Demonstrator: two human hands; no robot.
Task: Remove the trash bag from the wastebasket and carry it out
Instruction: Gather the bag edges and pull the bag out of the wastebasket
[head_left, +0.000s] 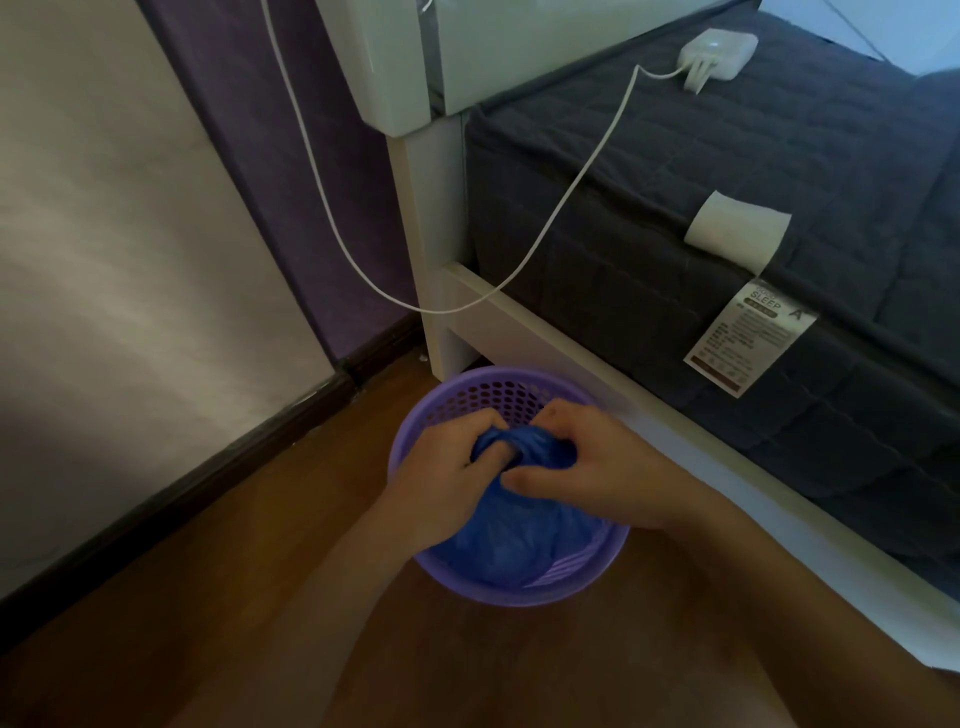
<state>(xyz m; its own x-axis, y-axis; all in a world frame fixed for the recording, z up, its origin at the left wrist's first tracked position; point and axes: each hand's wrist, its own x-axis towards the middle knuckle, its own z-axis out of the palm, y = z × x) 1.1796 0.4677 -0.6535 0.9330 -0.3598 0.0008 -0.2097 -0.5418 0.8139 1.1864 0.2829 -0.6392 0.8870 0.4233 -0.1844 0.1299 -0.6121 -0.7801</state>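
A round purple wastebasket (470, 395) with a perforated wall stands on the wooden floor beside the bed frame. Inside it sits a blue trash bag (511, 545), its top bunched together above the rim. My left hand (447, 467) grips the gathered top from the left. My right hand (587, 462) grips the same bunch from the right, fingers curled into the plastic. The bag's lower part still lies within the basket. What the bag holds is hidden.
A white bed frame (561, 338) with a dark grey mattress (727, 171) runs along the right. A white charger (717, 52) lies on the mattress, its cable (566, 202) drooping toward the wall. A wall with dark baseboard (171, 499) borders the left.
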